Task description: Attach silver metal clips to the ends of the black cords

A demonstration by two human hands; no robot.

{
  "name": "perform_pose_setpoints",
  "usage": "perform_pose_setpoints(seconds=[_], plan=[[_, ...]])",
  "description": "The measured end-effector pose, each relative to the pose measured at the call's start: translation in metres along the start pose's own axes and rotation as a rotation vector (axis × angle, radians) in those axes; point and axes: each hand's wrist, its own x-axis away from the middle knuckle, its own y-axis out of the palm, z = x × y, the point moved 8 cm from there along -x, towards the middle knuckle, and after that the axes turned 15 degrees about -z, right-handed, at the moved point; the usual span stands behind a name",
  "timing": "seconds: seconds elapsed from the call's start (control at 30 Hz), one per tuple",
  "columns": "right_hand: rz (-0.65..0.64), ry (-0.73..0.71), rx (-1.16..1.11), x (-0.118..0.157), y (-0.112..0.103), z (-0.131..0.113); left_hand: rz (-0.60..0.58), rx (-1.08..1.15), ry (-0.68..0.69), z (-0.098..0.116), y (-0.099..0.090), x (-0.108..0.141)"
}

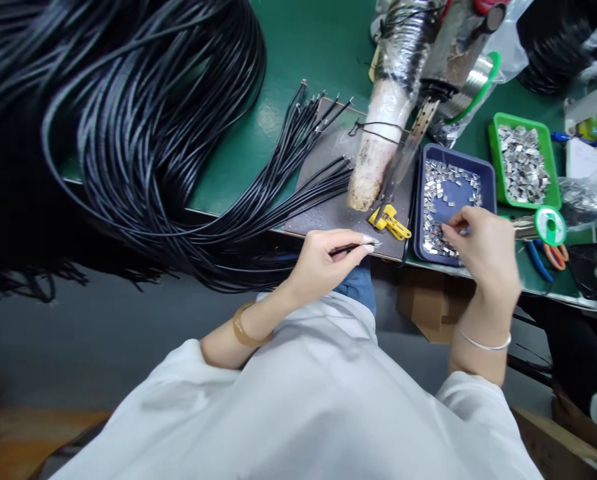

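My left hand [331, 259] pinches a black cable [342, 250] close to its stripped end, just over the front edge of the brown board [323, 212]. My right hand [485, 243] reaches into a dark blue tray [489, 175], fingertips drawn together among small silvery metal pieces [432, 227]. Whether a piece sits between those fingertips is hidden. Between the hands, a yellow cable stripper [392, 223] lies on the board. Black cables [273, 190] with bare ends fan across the board to the left.
A large black cable bundle [168, 100] hangs over the left table edge. A plastic-wrapped tube [385, 117] and a solder spool [478, 90] stand behind the board. At right are a green tray [554, 167] of metal pieces, a smaller green-ended spool [549, 227] and orange-and-blue handles [548, 259].
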Motion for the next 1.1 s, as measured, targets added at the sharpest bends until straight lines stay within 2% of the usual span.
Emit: perform_pose_setpoints(seconds=[0.1, 0.3, 0.43, 0.5, 0.6, 0.73, 0.77, 0.83, 0.9, 1.0, 1.1], plan=[[-0.017, 0.034, 0.029, 0.001, -0.002, 0.006, -0.082, 0.02, -0.005, -0.002, 0.005, 0.0], [-0.019, -0.001, -0.191, -0.003, 0.002, 0.015, -0.253, 0.338, -0.132, -0.012, 0.014, -0.004], [-0.025, -0.009, -0.301, -0.008, 0.009, 0.018, -0.267, 0.421, -0.181, -0.017, 0.016, -0.004], [0.054, -0.012, -0.258, -0.005, 0.006, 0.012, -0.234, 0.423, -0.178, -0.017, 0.014, -0.005], [0.292, -0.017, -0.24, 0.017, -0.011, -0.014, -0.186, 0.405, -0.168, -0.014, 0.012, -0.006], [0.647, -0.071, -0.722, 0.064, -0.026, -0.058, -0.236, 0.418, -0.159, -0.005, 0.014, -0.007], [0.65, -0.132, -0.822, 0.07, -0.024, -0.073, -0.261, 0.432, -0.164, -0.004, 0.015, -0.006], [0.532, -0.241, -0.969, 0.068, -0.011, -0.101, -0.296, 0.461, -0.181, -0.002, 0.017, -0.005], [0.408, -0.28, -1.035, 0.062, 0.005, -0.117, -0.312, 0.477, -0.186, -0.002, 0.018, -0.004], [0.307, -0.296, -1.107, 0.053, 0.023, -0.121, -0.327, 0.468, -0.192, -0.002, 0.018, -0.003], [0.275, -0.311, -1.158, 0.049, 0.03, -0.118, -0.332, 0.442, -0.19, -0.002, 0.018, -0.003]])
